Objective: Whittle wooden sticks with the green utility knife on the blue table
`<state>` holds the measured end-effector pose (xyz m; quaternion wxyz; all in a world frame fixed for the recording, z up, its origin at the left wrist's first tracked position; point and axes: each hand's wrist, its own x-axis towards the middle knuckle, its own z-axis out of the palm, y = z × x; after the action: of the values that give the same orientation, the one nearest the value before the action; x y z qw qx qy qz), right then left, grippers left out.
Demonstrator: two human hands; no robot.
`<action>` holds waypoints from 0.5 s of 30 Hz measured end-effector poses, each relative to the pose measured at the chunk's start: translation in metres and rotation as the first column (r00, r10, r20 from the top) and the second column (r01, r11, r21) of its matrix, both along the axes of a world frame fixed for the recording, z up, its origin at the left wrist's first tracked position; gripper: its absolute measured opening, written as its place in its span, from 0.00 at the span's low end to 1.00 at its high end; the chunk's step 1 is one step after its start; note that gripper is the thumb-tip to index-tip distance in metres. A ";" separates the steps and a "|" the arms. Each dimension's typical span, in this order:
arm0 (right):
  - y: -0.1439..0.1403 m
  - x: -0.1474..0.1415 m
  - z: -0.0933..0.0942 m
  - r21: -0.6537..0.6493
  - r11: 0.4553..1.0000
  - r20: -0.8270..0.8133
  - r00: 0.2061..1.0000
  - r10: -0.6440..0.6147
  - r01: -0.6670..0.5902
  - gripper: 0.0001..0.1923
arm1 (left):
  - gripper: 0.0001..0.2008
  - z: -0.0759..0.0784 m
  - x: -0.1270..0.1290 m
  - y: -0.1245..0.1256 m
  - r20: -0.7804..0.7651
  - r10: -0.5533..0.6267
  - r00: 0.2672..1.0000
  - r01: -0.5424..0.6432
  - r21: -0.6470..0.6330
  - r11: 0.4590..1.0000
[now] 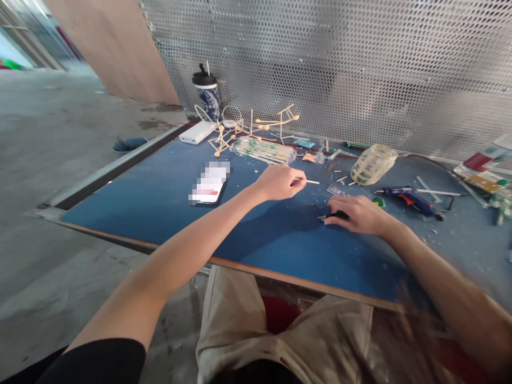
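My left hand [279, 182] is closed on a thin wooden stick [311, 182] and holds it just above the blue table [160, 197]. My right hand [358, 214] rests on the table to the right of it, gripping a small dark cutter [333, 216] whose tip points left. A stick-and-ball model [256, 125] stands at the table's far side. A clear bag of sticks [264, 151] lies in front of that model.
A phone [210, 184] lies left of my left hand. A white power bank [197, 133] and a lidded cup [208, 95] sit at the back left. A blue glue gun [408, 197] and a tape roll [373, 164] lie to the right, with boxes [486, 170] at the far right.
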<state>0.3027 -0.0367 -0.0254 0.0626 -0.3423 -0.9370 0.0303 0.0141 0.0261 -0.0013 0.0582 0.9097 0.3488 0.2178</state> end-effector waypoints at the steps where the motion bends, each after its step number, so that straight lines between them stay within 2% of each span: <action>1: 0.000 0.000 -0.001 -0.002 1.000 -0.007 1.000 0.000 0.000 0.17 | 0.17 0.000 0.000 0.000 -0.002 -0.002 1.000 0.002 0.002 1.000; 8: 0.010 0.004 -0.005 0.050 0.997 -0.028 0.998 -0.064 0.066 0.18 | 0.17 0.000 0.001 -0.001 0.002 0.000 1.000 0.000 0.004 1.000; 15: 0.005 0.005 0.001 -0.112 0.992 -0.103 0.992 -0.071 0.059 0.18 | 0.17 0.001 0.000 -0.001 -0.012 0.007 1.000 -0.007 0.002 1.000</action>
<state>0.3078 -0.0322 -0.0242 0.0946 -0.3736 -0.9176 0.0973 0.0143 0.0251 -0.0005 0.0545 0.9098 0.3522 0.2126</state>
